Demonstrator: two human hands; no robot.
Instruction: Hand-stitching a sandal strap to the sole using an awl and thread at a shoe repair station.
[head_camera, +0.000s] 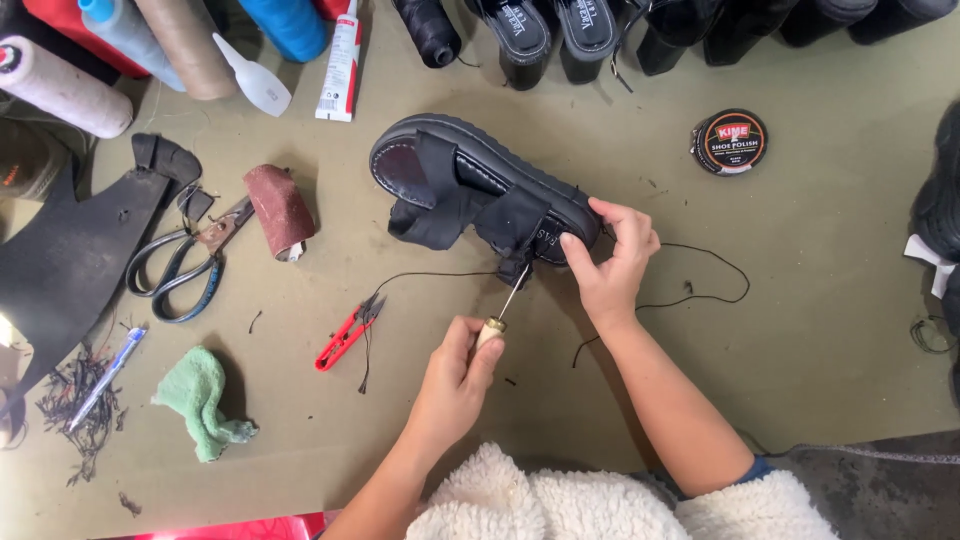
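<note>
The work surface (800, 330) is a flat olive-drab sheet, matte and scuffed, dotted with thread scraps and dark trimmings. At the far left lie pale and blue thread cones (60, 85), a large black sheet of sole material (70, 260), and a blue pen (108, 375) resting on a heap of black shavings. Just right of these sit dark-handled scissors (185, 265), a crumpled green cloth (200, 400) of fuzzy weave, a roll of reddish-brown sandpaper (282, 210) and a white glue tube (342, 65). Red thread snips (347, 335) lie near the middle.

The left hand (455, 385) is closed in a fist around the pale wooden handle of an awl (500, 318), its thin metal shaft pointing up into the strap. The black sandal (480, 185) lies at the centre, thick ribbed sole on its side, wide fabric straps loose. The right hand (612, 265) pinches the sandal's heel end, fingers curled over the sole edge. Black thread (710, 285) loops across the surface to the right. A round black polish tin (729, 142) sits farther right; more dark shoes (560, 30) line the far edge. A fluffy cream sleeve (540, 500) fills the near edge.
</note>
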